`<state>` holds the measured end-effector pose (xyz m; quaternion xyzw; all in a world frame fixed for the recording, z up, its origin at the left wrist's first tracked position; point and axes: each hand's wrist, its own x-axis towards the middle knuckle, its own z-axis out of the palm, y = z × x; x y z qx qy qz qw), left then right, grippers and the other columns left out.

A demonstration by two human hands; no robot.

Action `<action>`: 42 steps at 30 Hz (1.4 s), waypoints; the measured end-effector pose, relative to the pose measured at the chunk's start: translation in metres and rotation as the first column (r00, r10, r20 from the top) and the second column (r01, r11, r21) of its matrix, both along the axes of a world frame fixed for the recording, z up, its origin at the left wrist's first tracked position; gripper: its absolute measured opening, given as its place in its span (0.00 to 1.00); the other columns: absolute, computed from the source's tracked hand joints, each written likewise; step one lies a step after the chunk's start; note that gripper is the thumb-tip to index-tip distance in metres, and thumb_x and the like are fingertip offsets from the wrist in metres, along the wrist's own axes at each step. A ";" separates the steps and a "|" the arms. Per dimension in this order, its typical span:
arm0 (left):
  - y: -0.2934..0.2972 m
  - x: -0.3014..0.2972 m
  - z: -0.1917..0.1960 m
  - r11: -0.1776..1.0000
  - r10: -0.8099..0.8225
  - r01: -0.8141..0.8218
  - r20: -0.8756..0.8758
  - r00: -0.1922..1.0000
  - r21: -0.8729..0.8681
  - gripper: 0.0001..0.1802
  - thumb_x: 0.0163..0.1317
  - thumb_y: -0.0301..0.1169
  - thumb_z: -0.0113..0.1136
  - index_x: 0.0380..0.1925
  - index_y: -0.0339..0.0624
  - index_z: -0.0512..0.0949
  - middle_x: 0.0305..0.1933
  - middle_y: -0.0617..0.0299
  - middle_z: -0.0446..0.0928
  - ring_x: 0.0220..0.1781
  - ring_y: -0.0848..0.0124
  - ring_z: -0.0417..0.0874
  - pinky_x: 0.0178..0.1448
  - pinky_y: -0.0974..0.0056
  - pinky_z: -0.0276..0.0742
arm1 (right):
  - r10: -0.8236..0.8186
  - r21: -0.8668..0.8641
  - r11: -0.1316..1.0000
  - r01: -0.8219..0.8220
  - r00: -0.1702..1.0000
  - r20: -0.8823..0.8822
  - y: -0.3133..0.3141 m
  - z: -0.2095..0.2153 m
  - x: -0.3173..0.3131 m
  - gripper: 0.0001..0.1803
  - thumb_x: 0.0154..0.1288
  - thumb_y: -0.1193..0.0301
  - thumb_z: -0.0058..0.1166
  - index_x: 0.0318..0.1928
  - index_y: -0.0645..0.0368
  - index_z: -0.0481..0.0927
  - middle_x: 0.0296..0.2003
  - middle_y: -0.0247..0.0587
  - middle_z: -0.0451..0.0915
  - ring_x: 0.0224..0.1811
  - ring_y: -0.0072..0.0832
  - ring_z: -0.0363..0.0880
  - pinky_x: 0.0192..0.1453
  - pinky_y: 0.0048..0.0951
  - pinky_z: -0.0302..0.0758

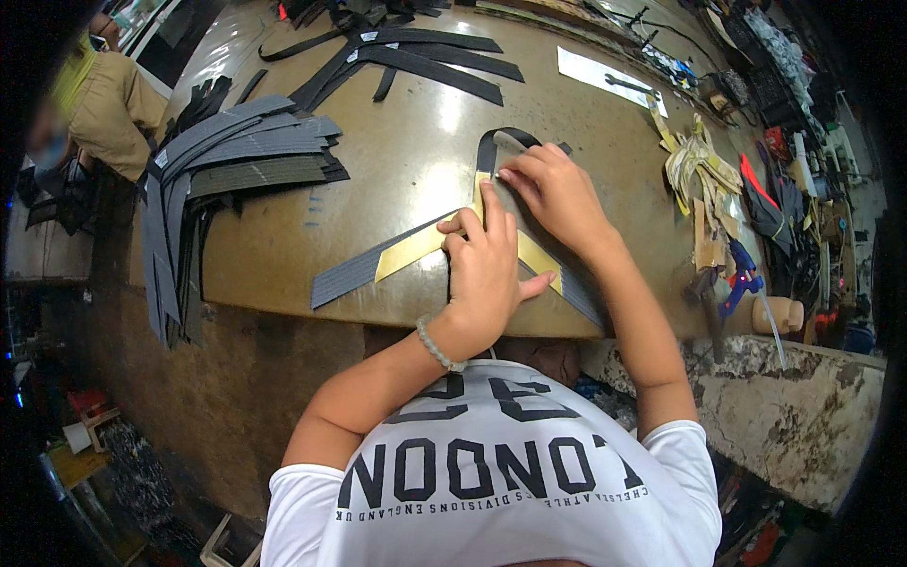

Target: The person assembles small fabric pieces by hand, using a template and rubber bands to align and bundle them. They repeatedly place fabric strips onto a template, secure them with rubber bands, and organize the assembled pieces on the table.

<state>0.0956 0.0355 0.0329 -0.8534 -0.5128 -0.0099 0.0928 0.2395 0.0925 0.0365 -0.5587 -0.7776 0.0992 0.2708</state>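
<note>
Dark grey ribbed straps lie on the table in front of me, fanning out from one place, with yellow strips along parts of them. A black strap curves up and over at the top of this piece. My left hand rests on the straps with its thumb stretched aside and its fingers apart, the index finger pressing near the upper yellow strip. Close to that fingertip, my right hand pinches at the strip's upper end. A tiny pale bit shows at its fingertips, too small to name.
Grey and black straps lie piled at the left, with more black straps at the far side. A wrench rests on white paper. Crumpled yellow strips and a blue glue gun are at the right. Another person is at far left.
</note>
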 end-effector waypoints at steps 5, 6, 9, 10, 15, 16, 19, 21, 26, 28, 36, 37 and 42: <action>0.000 -0.005 -0.003 0.999 -0.030 0.031 0.078 0.997 -0.019 0.49 0.47 0.70 0.59 0.50 0.32 0.77 0.64 0.52 0.70 0.43 0.58 0.73 0.44 0.60 0.76 | -0.081 -0.046 0.996 0.073 0.978 -0.192 -0.005 0.003 -0.016 0.11 0.67 0.63 0.57 0.36 0.57 0.83 0.27 0.46 0.79 0.34 0.44 0.79 0.38 0.44 0.77; 0.002 -0.012 -0.002 0.998 -0.059 0.059 0.151 0.987 0.010 0.46 0.49 0.67 0.61 0.49 0.31 0.77 0.62 0.52 0.71 0.43 0.59 0.73 0.45 0.60 0.76 | -0.080 -0.028 0.997 0.077 0.987 -0.140 -0.007 0.002 -0.020 0.11 0.67 0.62 0.56 0.36 0.57 0.83 0.28 0.47 0.80 0.33 0.45 0.79 0.37 0.44 0.77; 0.009 -0.052 -0.001 0.984 -0.145 0.176 0.454 0.879 -0.027 0.27 0.57 0.44 0.65 0.51 0.37 0.79 0.54 0.55 0.76 0.47 0.59 0.76 0.51 0.59 0.77 | -0.050 0.021 0.999 0.050 0.999 -0.006 -0.012 0.001 -0.027 0.13 0.69 0.61 0.54 0.33 0.58 0.79 0.27 0.46 0.80 0.33 0.43 0.78 0.35 0.44 0.76; 0.012 -0.071 0.000 0.972 -0.168 0.229 0.540 0.825 -0.047 0.22 0.59 0.37 0.65 0.52 0.40 0.79 0.52 0.55 0.77 0.49 0.57 0.77 0.52 0.57 0.77 | -0.030 0.044 0.999 0.029 0.999 0.024 -0.013 0.001 -0.028 0.13 0.69 0.61 0.54 0.32 0.58 0.78 0.27 0.46 0.80 0.33 0.43 0.78 0.35 0.43 0.76; 0.014 -0.118 -0.004 0.960 -0.173 0.273 0.643 0.746 -0.058 0.19 0.57 0.21 0.62 0.50 0.41 0.81 0.51 0.56 0.77 0.53 0.56 0.76 0.55 0.57 0.75 | -0.007 0.058 0.998 0.001 0.995 0.102 -0.011 0.004 -0.032 0.14 0.70 0.62 0.53 0.30 0.58 0.76 0.26 0.44 0.80 0.35 0.42 0.77 0.36 0.42 0.77; 0.014 -0.119 -0.005 0.956 -0.177 0.286 0.659 0.731 -0.061 0.18 0.56 0.20 0.61 0.49 0.40 0.81 0.51 0.57 0.77 0.53 0.57 0.76 0.56 0.57 0.75 | -0.021 0.051 0.999 0.016 0.994 0.103 -0.012 0.005 -0.033 0.14 0.70 0.62 0.53 0.31 0.58 0.77 0.26 0.44 0.80 0.35 0.42 0.78 0.36 0.42 0.77; 0.017 -0.119 -0.008 0.949 -0.120 0.291 0.719 0.685 -0.119 0.17 0.56 0.20 0.61 0.47 0.39 0.82 0.51 0.55 0.78 0.52 0.56 0.77 0.56 0.58 0.75 | -0.038 0.041 0.999 0.034 0.995 0.093 -0.017 0.007 -0.037 0.13 0.69 0.63 0.54 0.32 0.58 0.78 0.27 0.45 0.80 0.35 0.42 0.78 0.37 0.42 0.77; 0.023 -0.122 -0.007 0.941 -0.097 0.308 0.757 0.646 -0.142 0.16 0.56 0.20 0.61 0.46 0.39 0.83 0.50 0.55 0.78 0.51 0.56 0.77 0.55 0.58 0.75 | -0.056 0.020 0.998 0.054 0.995 0.086 -0.020 0.007 -0.038 0.12 0.69 0.63 0.54 0.33 0.58 0.79 0.27 0.46 0.80 0.35 0.42 0.79 0.37 0.43 0.77; 0.023 -0.125 -0.006 0.934 -0.139 0.330 0.708 0.692 -0.139 0.17 0.59 0.22 0.60 0.50 0.36 0.80 0.51 0.51 0.78 0.51 0.55 0.77 0.57 0.57 0.75 | -0.101 -0.061 0.992 0.108 0.990 0.101 -0.017 0.012 -0.039 0.12 0.68 0.63 0.55 0.33 0.59 0.80 0.27 0.45 0.79 0.35 0.42 0.79 0.36 0.43 0.77; 0.009 -0.115 -0.009 0.962 -0.218 0.274 0.557 0.801 -0.017 0.18 0.61 0.23 0.58 0.52 0.31 0.78 0.52 0.49 0.78 0.53 0.54 0.77 0.58 0.57 0.75 | -0.114 0.021 0.993 0.112 0.985 0.130 -0.015 0.015 -0.045 0.11 0.67 0.64 0.58 0.36 0.59 0.82 0.28 0.45 0.79 0.33 0.41 0.79 0.36 0.40 0.76; -0.034 -0.087 -0.035 0.994 -0.058 0.102 0.558 0.828 -0.047 0.34 0.59 0.42 0.61 0.60 0.29 0.72 0.65 0.39 0.69 0.70 0.43 0.64 0.77 0.39 0.48 | 0.156 -0.100 0.979 -0.179 0.966 -0.205 -0.031 0.003 -0.121 0.10 0.63 0.65 0.59 0.33 0.59 0.84 0.31 0.43 0.80 0.39 0.41 0.76 0.43 0.41 0.76; -0.033 -0.089 -0.037 0.993 -0.070 0.115 0.611 0.788 -0.036 0.34 0.59 0.42 0.61 0.60 0.30 0.72 0.64 0.39 0.69 0.70 0.42 0.64 0.76 0.37 0.47 | 0.154 -0.101 0.980 -0.171 0.976 -0.152 -0.032 0.001 -0.126 0.10 0.63 0.65 0.59 0.33 0.59 0.84 0.31 0.42 0.79 0.39 0.41 0.76 0.43 0.40 0.76; -0.034 -0.091 -0.037 0.989 -0.051 0.127 0.644 0.763 -0.071 0.32 0.58 0.40 0.62 0.59 0.32 0.73 0.61 0.39 0.72 0.69 0.40 0.65 0.76 0.36 0.48 | 0.167 -0.066 0.984 -0.165 0.985 0.033 -0.032 0.002 -0.136 0.09 0.60 0.68 0.59 0.30 0.61 0.83 0.30 0.42 0.78 0.40 0.39 0.75 0.41 0.38 0.77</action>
